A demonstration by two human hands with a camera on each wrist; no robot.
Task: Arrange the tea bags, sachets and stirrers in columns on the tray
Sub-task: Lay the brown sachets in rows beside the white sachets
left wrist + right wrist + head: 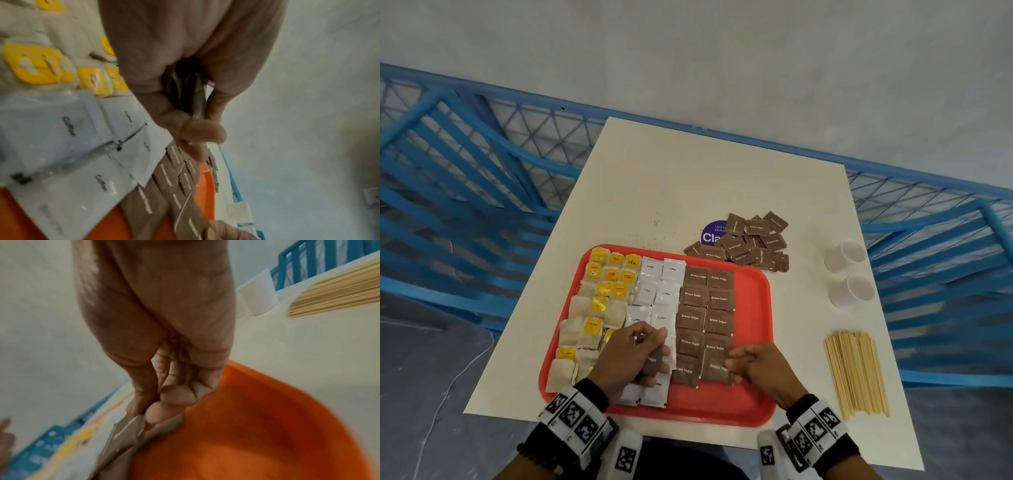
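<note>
A red tray (753, 308) holds tea bags (599, 308) in its left columns, white coffee sachets (657, 291) in the middle and brown sugar sachets (705, 308) in two columns beside them. Over the near coffee sachets, my left hand (654, 356) grips a small stack of brown sugar sachets (191, 97) between thumb and fingers. My right hand (736, 365) is at the near end of the brown columns, pinching the edge of a brown sugar sachet (127, 428) that lies on the tray. Wooden stirrers (856, 373) lie in a bundle on the table to the right.
A loose pile of brown sugar sachets (750, 243) lies behind the tray, partly over a purple sticker (710, 233). Two white paper cups (846, 255) lie at the table's right edge. The tray's right strip is bare. A blue railing (482, 164) surrounds the table.
</note>
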